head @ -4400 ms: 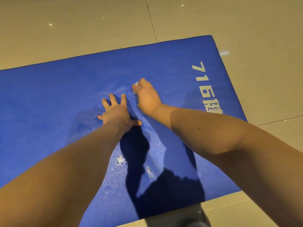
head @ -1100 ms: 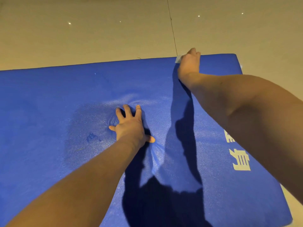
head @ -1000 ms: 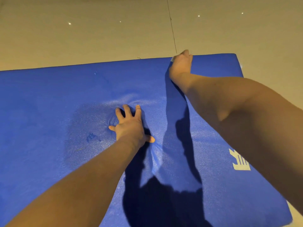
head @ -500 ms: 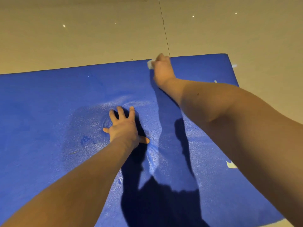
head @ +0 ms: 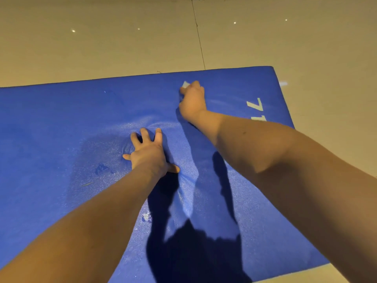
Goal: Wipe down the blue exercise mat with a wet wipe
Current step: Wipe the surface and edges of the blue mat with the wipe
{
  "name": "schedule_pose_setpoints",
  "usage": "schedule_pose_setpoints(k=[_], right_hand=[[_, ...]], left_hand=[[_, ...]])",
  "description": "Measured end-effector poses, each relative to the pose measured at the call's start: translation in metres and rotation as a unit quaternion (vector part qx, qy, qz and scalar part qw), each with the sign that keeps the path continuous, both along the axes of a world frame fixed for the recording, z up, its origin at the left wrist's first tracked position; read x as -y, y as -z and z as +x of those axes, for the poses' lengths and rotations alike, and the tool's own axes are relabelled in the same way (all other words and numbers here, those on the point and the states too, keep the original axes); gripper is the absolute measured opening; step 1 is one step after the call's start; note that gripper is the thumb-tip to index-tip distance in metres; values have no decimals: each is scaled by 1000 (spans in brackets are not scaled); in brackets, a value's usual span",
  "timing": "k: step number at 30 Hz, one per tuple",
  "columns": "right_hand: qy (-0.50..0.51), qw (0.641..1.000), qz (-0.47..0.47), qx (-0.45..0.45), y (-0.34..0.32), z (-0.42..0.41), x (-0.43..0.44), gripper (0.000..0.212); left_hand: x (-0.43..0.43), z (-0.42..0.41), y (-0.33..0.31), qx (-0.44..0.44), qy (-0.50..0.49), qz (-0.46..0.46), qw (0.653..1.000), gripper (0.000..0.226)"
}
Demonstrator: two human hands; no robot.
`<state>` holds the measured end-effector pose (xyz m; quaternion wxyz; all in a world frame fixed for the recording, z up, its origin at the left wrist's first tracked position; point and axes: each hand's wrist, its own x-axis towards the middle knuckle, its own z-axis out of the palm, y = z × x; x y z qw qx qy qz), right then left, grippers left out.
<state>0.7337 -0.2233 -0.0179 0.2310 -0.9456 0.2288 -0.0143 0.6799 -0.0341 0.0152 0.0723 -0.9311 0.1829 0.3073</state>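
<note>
Now, head view: blue exercise mat [head: 61, 129] lies flat on the tiled floor [head: 102, 37]; both bare forearms reach forward onto it
Right hand grip: right hand [head: 192, 101] clenched over the wet wipe [head: 185, 84]; only a white corner shows past the fingers, the rest is hidden under the hand
Wipe location: pressed onto the mat near its far edge, right of middle; white lettering [head: 258, 108] sits further right, apart from it
Left hand grip: left hand [head: 148, 153] released, holding nothing; palm down, fingers spread, planted mid-mat
Mat under left hand: foam dimples and wrinkles around the palm; real weight is on it
Why so (judgement): left palm likely props the body and pins the mat so it does not creep under the strokes; the wipe is bunched in the fist, probably for firmer pressure
Surface: darker, damp-looking patch [head: 98, 152] just left of the left hand; pale sheen around the fingers
Progress (judgement): partway; middle looks wetted, far-left stretch looks matte and untouched
Risk (judgement): mat could bunch further if the palm pushes sideways
</note>
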Motion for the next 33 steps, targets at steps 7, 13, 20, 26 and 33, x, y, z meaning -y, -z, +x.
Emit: schedule_pose_setpoints(k=[7,13,20,26,33], right_hand=[[-156,980,-124,-5,11,-35,-17,35],[46,981,-176,-63,-3,-56,53,38],[85,996,36,0,6,-70,-13,29],[-77,995,53,31,16,-103,-107,33],[-18,999,-39,-3,9,-131,-37,31]], left_hand=[[-4,-2,-1,0,4,-3,1000,142],[-11,-3,-2,14,29,3,999,139],[-29,-11,3,21,51,-21,998,126],[-65,-24,0,33,36,-96,994,103],[-113,-50,-9,29,-30,-60,997,97]])
